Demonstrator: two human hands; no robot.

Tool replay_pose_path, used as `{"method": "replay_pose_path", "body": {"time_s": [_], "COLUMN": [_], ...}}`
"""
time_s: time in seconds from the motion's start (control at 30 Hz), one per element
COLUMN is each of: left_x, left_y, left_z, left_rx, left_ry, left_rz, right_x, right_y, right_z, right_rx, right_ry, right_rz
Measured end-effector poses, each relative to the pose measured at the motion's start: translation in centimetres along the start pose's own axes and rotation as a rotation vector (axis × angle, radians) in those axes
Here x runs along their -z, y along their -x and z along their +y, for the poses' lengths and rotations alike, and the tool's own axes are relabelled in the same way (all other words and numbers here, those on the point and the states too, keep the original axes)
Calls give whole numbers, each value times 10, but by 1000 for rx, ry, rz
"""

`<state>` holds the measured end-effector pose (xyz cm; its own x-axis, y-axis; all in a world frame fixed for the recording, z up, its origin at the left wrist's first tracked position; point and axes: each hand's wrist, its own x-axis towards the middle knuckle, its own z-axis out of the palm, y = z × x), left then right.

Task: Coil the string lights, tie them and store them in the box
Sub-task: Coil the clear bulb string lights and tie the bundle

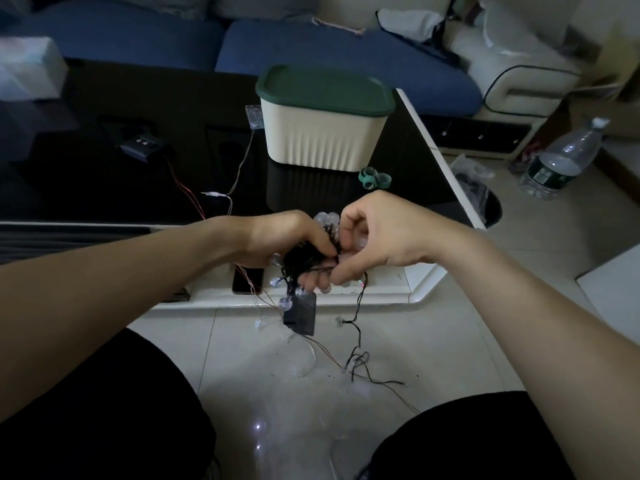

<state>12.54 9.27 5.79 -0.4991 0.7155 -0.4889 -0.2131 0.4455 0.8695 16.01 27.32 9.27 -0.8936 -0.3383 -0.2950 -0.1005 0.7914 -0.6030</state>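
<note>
Meanwhile, a person's left hand (291, 242) grips a bundled coil of string lights (304, 261) above the table's (346, 292) edge, while the right hand (374, 237) pinches its wire; the lidded box (323, 133) stands behind, well apart.

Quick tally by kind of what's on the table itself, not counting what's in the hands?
Lidded box: 1
Green ties: 1 cluster
Phone: 1
Dark switch unit: 1
Clear battery case: 1
Tissue box: 1
Total: 6
</note>
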Motion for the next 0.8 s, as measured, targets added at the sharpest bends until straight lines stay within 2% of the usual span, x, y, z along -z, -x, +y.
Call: {"method": "replay_pose_path", "body": {"time_s": [0.1, 0.17, 0.23, 0.33, 0.4, 0.53, 0.6, 0.8], "left_x": [0, 5, 13, 13, 5, 5, 9, 23], "left_y": [4, 7, 10, 15, 13, 8, 8, 8], "left_z": [1, 2, 2, 1, -2, -1, 3, 9], "left_rx": [-72, -121, -140, -139, -154, -168, -153, -229], "left_ry": [-169, -161, -122, -230, -223, 115, 331, 903], "left_rz": [120, 172, 159, 119, 141, 294, 368, 509], "right_x": [3, 2, 0, -2, -5, -7, -5, -19], "right_y": [0, -1, -4, -9, -13, -17, -16, -14], "right_z": [12, 19, 23, 26, 26, 26, 26, 21], "right_rx": [-36, -74, -66, 20, 69, 82, 66, 1], "right_ry": [-217, -335, -309, -308, -282, -273, -301, -253], "right_rz": [-33, -25, 75, 262, 329, 444, 451, 193]}}
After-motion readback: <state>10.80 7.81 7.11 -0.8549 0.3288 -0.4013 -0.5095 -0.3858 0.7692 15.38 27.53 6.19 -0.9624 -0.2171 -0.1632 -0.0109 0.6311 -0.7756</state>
